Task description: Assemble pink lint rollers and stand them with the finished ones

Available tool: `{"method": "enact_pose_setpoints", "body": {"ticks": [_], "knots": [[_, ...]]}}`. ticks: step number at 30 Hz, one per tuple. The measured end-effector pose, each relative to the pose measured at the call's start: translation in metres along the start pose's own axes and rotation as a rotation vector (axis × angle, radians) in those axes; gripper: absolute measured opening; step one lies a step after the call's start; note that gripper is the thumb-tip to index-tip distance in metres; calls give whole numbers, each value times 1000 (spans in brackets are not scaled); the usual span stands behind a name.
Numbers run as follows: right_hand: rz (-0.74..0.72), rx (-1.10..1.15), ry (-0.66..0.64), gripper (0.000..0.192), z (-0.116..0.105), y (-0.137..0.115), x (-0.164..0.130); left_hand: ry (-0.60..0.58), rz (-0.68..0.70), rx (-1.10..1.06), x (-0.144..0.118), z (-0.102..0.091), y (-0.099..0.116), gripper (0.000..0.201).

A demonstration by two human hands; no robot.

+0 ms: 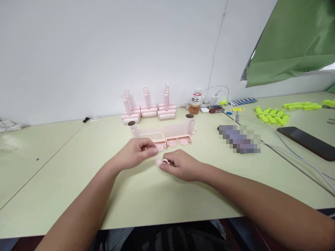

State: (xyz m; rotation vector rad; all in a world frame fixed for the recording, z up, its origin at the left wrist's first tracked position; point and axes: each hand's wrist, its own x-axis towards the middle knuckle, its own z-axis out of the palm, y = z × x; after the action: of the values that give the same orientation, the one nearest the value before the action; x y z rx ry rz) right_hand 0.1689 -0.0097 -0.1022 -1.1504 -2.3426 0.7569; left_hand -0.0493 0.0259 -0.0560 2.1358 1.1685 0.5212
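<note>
A smooth, pale yellow-green tabletop point(78, 181) spans the view below a plain white wall point(104, 45). At two o'clock from the view's centre hangs a creased green sheet point(293, 45). The left hand point(137, 152), at eight o'clock, arches palm-down, fingers curled and thumb close to the index; I cannot tell whether it grips anything. The right hand point(184, 165), at five o'clock, lies turned inward, thumb and bent fingers pinching narrowly. Just beyond both hands, near six o'clock, are two open pink plastic cases point(171, 141) with round discs and translucent flaps. At eleven o'clock stand glossy pink roller units point(149, 112), with upright handles. A flat, dark phone point(309, 141) lies at three o'clock; a white-capped bottle point(195, 101) stands at two. Smallest, a curved pale-pink piece point(165, 161) is pinched in the right fingertips, near six o'clock.
</note>
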Motion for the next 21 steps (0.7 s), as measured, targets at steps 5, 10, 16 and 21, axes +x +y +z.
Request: {"method": "enact_pose_setpoints", "body": {"ticks": [5,10,16,21], "knots": [[13,93,36,31,1,4,2,-197,102,-50,-1,17,4,33],[25,83,5,26,4,4,3,-275,48,4,1,13,-4,28],[29,143,-22,19,5,3,1,-287,21,84,-1,5,-4,8],[72,177,-65,16,5,2,-1,-22,-172,86,-2,-42,-37,17]]}}
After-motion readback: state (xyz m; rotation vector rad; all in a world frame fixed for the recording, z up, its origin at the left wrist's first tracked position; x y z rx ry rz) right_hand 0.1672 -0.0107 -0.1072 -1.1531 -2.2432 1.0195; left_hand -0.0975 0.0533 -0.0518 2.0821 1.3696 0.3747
